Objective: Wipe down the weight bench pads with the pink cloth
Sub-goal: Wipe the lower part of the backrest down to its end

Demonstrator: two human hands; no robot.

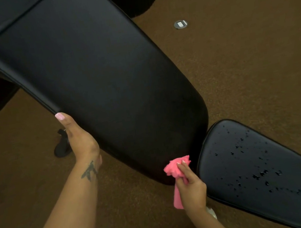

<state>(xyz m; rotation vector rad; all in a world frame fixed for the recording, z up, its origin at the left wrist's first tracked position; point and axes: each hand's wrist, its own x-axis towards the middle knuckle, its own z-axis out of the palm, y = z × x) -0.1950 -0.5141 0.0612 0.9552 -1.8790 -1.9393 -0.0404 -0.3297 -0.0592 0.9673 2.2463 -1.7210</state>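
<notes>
Our right hand [192,189] pinches the pink cloth [175,170] against the dry back pad [91,73]; our left hand [78,137] rests flat on its edge. The seat pad [260,172] is still beaded with drops, so we judge it unwiped.

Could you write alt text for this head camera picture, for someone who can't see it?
A person's right hand presses a bunched pink cloth against the end of a long black bench pad, while the left hand rests on its side. The smaller seat pad beside it is dotted with droplets, above brown carpet.
</notes>
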